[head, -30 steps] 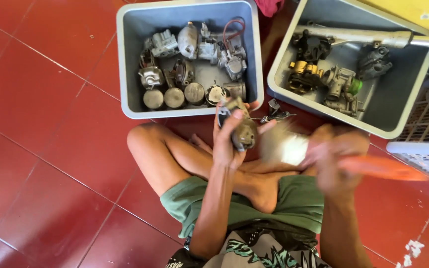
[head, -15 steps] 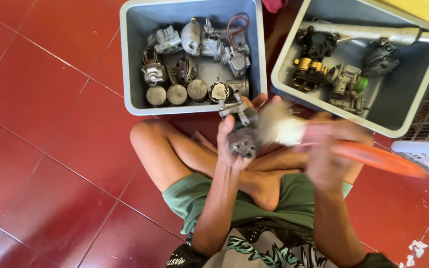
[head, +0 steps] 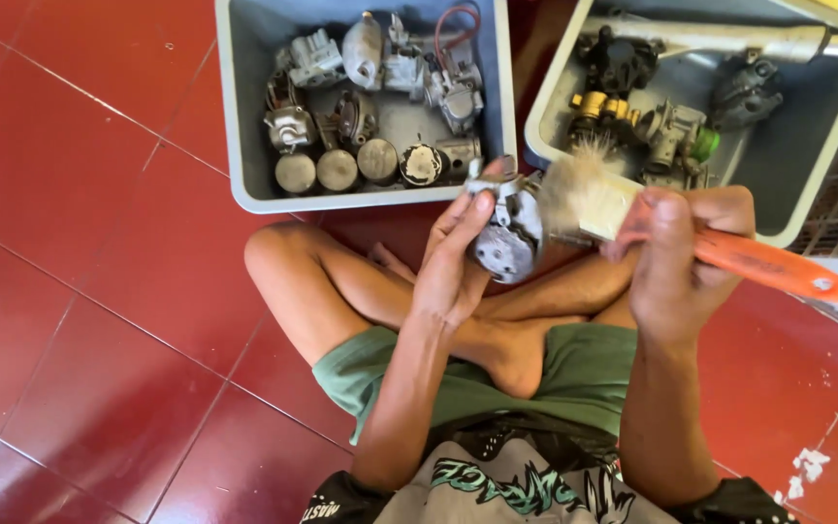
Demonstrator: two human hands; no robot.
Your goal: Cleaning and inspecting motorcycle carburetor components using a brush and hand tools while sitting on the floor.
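L hand (head: 453, 267) grips small metal carburetor (head: 504, 225) over crossed legs, in front of grey parts bin (head: 244, 146). R hand (head: 676, 257) clamps orange-handled paintbrush (head: 623, 213), bristles at carb's edge. Best w/ short strokes, part held steady, angled toward brush.

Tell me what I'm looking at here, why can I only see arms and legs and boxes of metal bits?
The camera sits on the person's head and looks down, so you see their own crossed legs on a red tiled floor. Their left hand holds a small grey metal engine part. Their right hand holds a paintbrush with an orange handle, its bristles right beside the part. In front are two grey tubs: the left tub holds metal parts and round pistons, the right tub holds darker and brass-coloured parts.
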